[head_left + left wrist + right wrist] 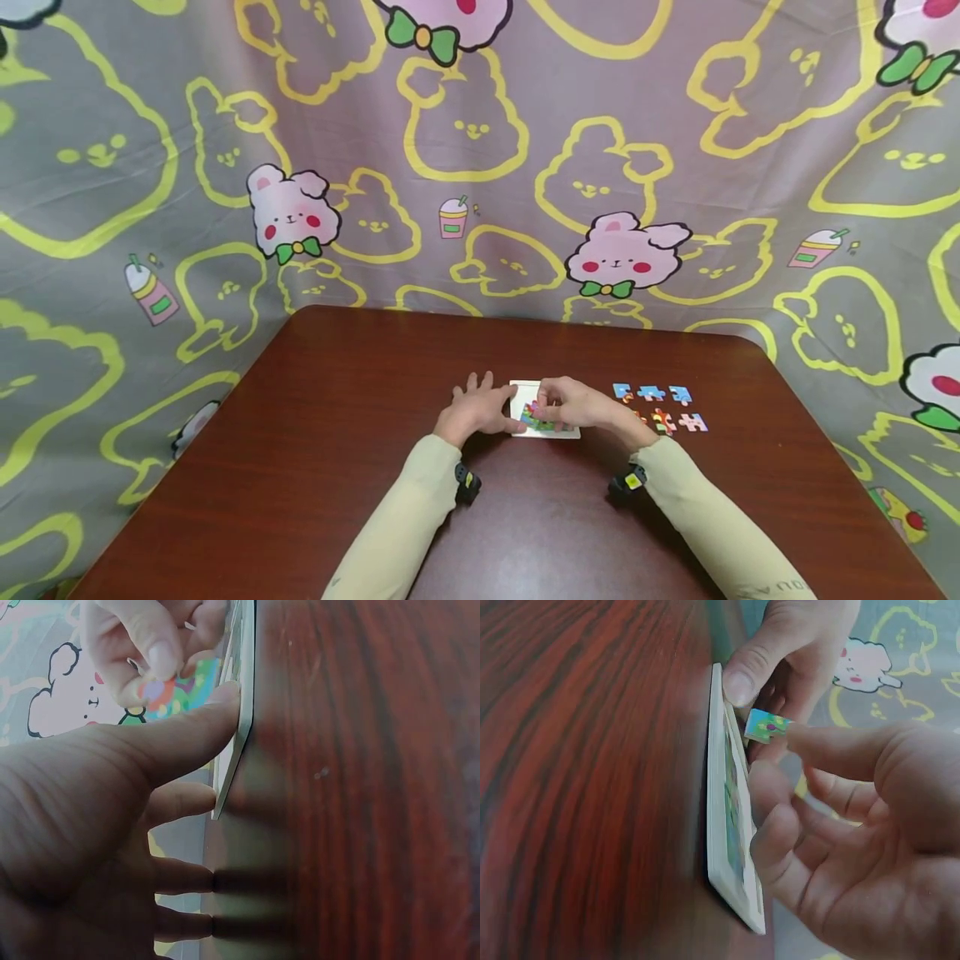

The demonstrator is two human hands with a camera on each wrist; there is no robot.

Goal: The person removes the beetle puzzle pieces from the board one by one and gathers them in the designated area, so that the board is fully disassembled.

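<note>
A shallow white puzzle tray [524,392] lies flat on the table between both hands, with some colourful puzzle pieces [733,814] set in its near part. My left hand [480,409] is at the tray's left side, fingers spread and straight. Its thumb [191,735] rests on the tray's rim, and the index fingertip touches the edge. Above the tray, my right hand [577,404] pinches a green, blue and red puzzle piece [766,726] between thumb and index finger. The piece is tilted and its lower edge is close to the tray; contact cannot be told.
Several loose puzzle pieces lie in two rows to the right of the tray, among them a blue piece [651,392] and a pink piece [692,422]. My right forearm partly covers one. The brown wooden table [360,383] ends at a patterned curtain [480,200].
</note>
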